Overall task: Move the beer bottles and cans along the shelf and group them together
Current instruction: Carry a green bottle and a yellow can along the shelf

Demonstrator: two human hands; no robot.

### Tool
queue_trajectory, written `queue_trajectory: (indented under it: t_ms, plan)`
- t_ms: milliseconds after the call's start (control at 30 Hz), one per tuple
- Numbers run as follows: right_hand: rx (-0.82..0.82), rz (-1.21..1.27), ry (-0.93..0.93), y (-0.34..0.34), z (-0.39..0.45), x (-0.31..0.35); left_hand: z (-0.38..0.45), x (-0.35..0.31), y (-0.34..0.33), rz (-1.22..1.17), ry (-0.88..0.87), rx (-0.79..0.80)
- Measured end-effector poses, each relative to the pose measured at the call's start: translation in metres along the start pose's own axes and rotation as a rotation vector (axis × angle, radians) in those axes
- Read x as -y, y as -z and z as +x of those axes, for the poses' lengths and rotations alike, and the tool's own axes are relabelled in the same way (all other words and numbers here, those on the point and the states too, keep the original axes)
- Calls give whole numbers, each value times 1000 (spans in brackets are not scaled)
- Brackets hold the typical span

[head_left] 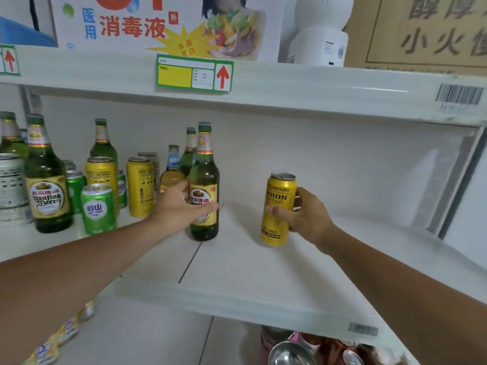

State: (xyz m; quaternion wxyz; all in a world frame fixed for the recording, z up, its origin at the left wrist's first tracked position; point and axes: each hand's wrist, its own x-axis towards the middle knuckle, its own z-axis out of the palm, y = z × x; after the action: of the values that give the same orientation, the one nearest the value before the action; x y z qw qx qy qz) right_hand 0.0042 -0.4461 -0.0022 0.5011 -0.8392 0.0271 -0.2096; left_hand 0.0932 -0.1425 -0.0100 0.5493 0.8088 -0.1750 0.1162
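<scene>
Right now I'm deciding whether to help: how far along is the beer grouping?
Mostly done: bottles and cans cluster at the shelf's left. In hand: left hand on a green bottle, right hand gripping the yellow can. Left: sliding both over.

Green bottle (204, 185), yellow can (278, 209), white shelf (263, 272)

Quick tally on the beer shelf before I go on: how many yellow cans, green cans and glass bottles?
Yellow cans: 3, one in the right hand
Green cans: 3
Glass bottles: 6, one in the left hand
Total: 12, leaving out the pale cans
</scene>
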Motion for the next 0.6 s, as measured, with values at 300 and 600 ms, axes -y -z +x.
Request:
queue_trajectory:
  t_ms: [300,600]
  plan:
    - [-157,-84,-56,119,-22,-46,5,-46,-127,-78,-33,168]
    - [-272,-130,-126,228,-29,-96,16,-92,-230,-121,-43,210]
